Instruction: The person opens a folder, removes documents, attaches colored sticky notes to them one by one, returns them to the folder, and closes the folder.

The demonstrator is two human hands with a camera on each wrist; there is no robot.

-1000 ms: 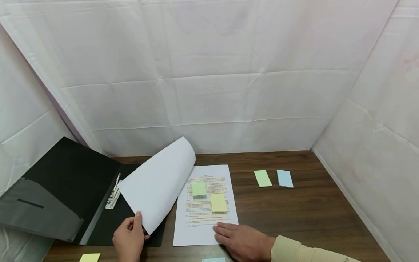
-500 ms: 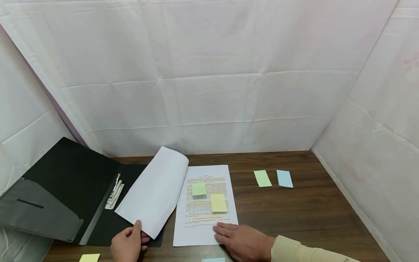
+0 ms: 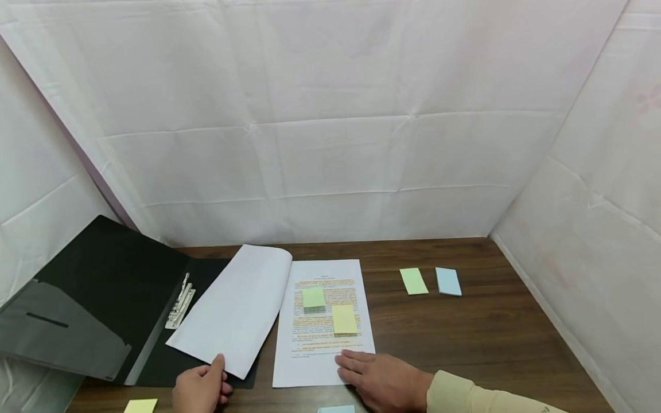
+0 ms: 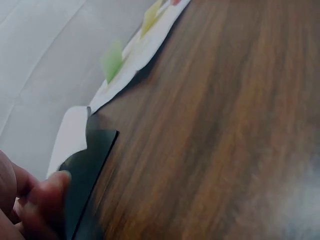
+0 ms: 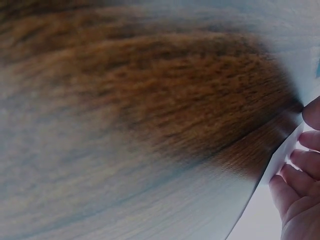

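A person at a wooden desk (image 3: 465, 332) turns a blank sheet (image 3: 232, 307) over onto an open black folder (image 3: 103, 287). The left hand (image 3: 198, 387) pinches the sheet's near corner, thumb on top and fingers curled beneath; the left wrist view shows those fingers (image 4: 42, 200) at the folder's dark edge. The sheet lies nearly flat, its far edge curling up beside a printed page (image 3: 322, 321), and it overhangs the folder's near right corner. The right hand (image 3: 384, 381) rests flat on the printed page's lower edge, fingers straight and holding nothing, pressing the paper to the desk; the right wrist view shows fingertips (image 5: 295, 177) on white paper at the wood's edge.

The printed page carries highlighted text, with a green note (image 3: 313, 298) and a yellow note (image 3: 344, 319) on it. A metal fastener (image 3: 179, 307) lies along the folder's spine, left of the sheet. Farther right on the desk sit a green pad (image 3: 413, 281) and a blue pad (image 3: 448, 281) side by side. Another yellow pad (image 3: 140, 405) and a blue one (image 3: 337, 409) show at the frame's bottom edge.

The risks look slight. The sheet could settle askew, off the fastener, since it lies angled to the spine. A hurried pull at the pinched corner might crease it. If the right hand lifts or slides, the printed page could shift and its notes peel.
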